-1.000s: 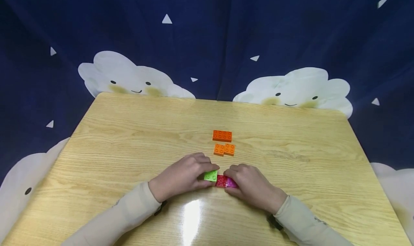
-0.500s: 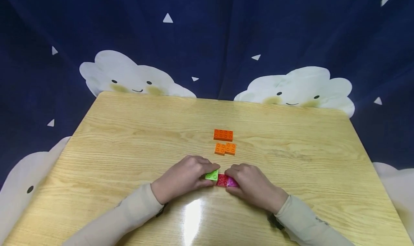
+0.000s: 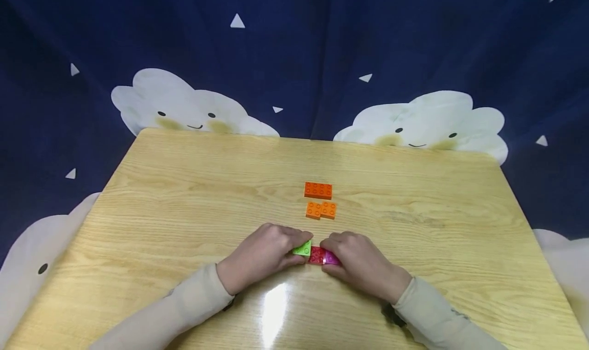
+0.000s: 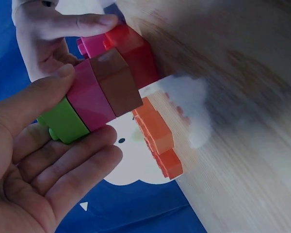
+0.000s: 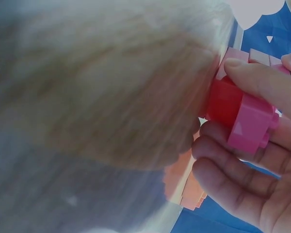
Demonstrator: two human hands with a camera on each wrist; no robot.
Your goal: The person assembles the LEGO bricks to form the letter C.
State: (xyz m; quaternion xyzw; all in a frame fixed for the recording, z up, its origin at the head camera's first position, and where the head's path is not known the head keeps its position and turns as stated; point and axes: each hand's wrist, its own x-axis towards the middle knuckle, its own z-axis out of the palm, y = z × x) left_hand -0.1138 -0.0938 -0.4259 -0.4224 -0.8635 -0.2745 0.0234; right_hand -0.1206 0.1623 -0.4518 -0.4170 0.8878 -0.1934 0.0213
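In the head view my left hand (image 3: 264, 255) grips a small stack by its sides, topped by a lime green brick (image 3: 302, 248). The left wrist view shows that stack as the green brick (image 4: 65, 121) over a pink brick (image 4: 91, 91) and a brown brick (image 4: 117, 82). Just right of it lies a red brick (image 3: 316, 255), its studs partly bare, with a magenta brick (image 3: 331, 258) on its right end. My right hand (image 3: 361, 263) pinches this pair between thumb and fingers. The two stacks stand side by side, the green top overlapping the red brick's left edge.
Beyond the hands, two small orange brick pieces (image 3: 321, 210) lie side by side on the wooden table (image 3: 184, 186). Farther back is a longer dark orange brick (image 3: 318, 190). A navy curtain (image 3: 294, 43) with printed clouds hangs behind the table's far edge.
The head view has shifted slightly. My left hand with its stack has edged a little to the right; both hands keep their hold on the bricks.
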